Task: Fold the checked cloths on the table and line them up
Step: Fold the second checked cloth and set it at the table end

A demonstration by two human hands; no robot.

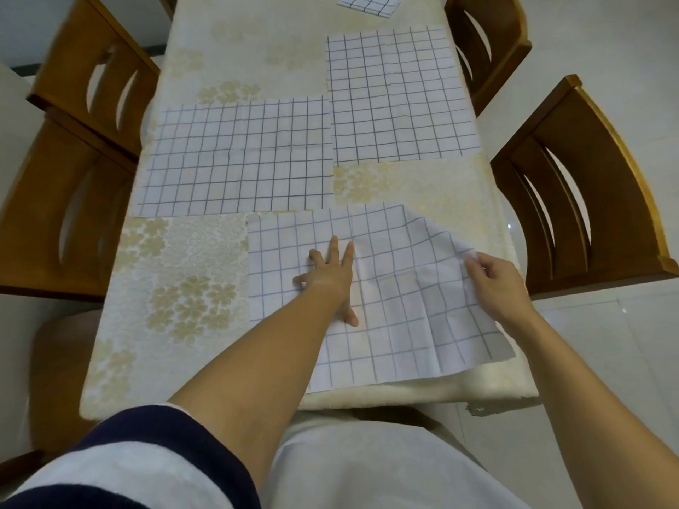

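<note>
**Squares and Flowers**

The near cloth [397, 336], left cloth [235, 159], right cloth [397, 97] and far cloth [367, 3] are white with dark lines making squares. The counter [176, 288] is cream with pale gold flowers. The sleeve [128, 453] is dark blue and white.

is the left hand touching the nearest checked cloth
Touching. The head view shows the left hand lying flat, fingers spread, on the nearest checked cloth.

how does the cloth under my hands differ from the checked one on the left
The near white checked cloth has its right edge lifted and creased; the left white checked cloth lies flat. The left hand presses the near one, the right hand pinches it; the left one is untouched. Both share one grid pattern.
</note>
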